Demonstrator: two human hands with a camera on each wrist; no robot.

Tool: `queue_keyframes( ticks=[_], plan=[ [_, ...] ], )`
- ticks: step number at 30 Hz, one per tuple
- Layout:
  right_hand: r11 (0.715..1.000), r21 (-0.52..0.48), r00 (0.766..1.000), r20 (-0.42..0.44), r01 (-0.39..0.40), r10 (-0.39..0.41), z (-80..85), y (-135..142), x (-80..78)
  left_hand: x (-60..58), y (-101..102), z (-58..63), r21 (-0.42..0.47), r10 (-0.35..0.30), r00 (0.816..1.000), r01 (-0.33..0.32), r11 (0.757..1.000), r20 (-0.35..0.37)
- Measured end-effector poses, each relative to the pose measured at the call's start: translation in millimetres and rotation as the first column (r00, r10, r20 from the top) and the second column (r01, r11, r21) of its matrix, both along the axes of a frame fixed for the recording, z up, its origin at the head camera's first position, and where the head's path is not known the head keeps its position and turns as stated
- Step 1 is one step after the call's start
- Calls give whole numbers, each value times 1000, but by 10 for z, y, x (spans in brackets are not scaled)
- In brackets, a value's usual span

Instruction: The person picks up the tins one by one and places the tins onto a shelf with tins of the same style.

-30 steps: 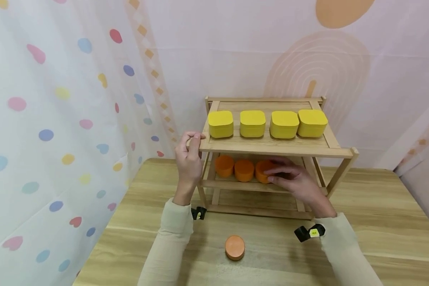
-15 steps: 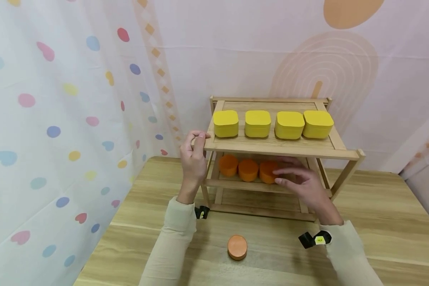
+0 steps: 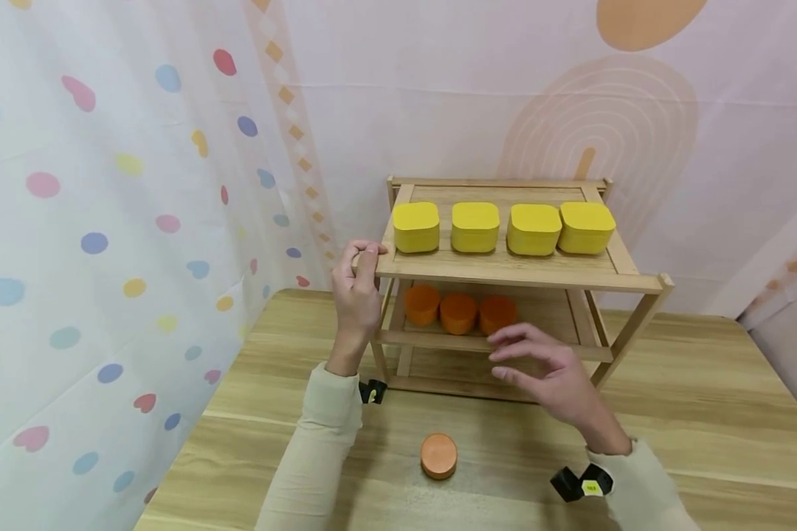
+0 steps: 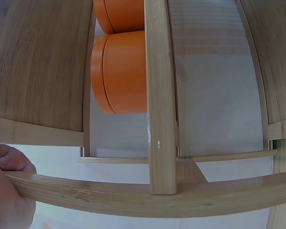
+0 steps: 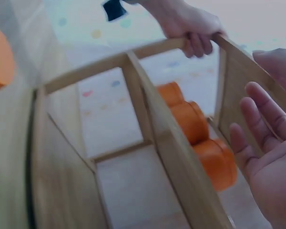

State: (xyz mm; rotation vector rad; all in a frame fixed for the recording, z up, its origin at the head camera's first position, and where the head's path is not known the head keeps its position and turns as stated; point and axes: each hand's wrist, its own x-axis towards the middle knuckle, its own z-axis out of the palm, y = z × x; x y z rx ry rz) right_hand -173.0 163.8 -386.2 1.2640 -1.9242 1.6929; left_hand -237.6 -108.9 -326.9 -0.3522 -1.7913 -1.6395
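My left hand [image 3: 359,295] grips the front left corner of a wooden three-tier rack [image 3: 505,279], fingers curled round the top frame. In the left wrist view part of that hand [image 4: 9,186] shows at the rack's side post. My right hand [image 3: 544,369] is in front of the middle shelf, fingers loosely bent and holding nothing. Three round orange boxes stand in a row on the middle shelf; the rightmost orange box [image 3: 498,314] is nearest to my right fingertips. In the right wrist view the bare palm [image 5: 276,157] is beside these boxes.
Several yellow square boxes [image 3: 475,228] line the rack's top shelf. Another round orange box [image 3: 438,456] sits on the wooden table [image 3: 252,442] in front of the rack, between the forearms. A patterned curtain [image 3: 438,133] hangs behind and to the left.
My right hand has drawn back from the rightmost orange box, out of the middle shelf and toward me. The left hand keeps its grip on the rack's corner.
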Motion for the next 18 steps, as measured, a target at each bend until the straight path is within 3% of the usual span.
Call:
queue_keyframes(
  ticks=[9,18],
  plan=[
    [994,87,987,148,-71,58,-230,-123,163,-2,7,1,-6,9,1000,-9,1000,2],
    [975,156,966,228,-159,121,-490,-300,248,11,6,9,-9,27,1000,-27,1000,1]
  ],
)
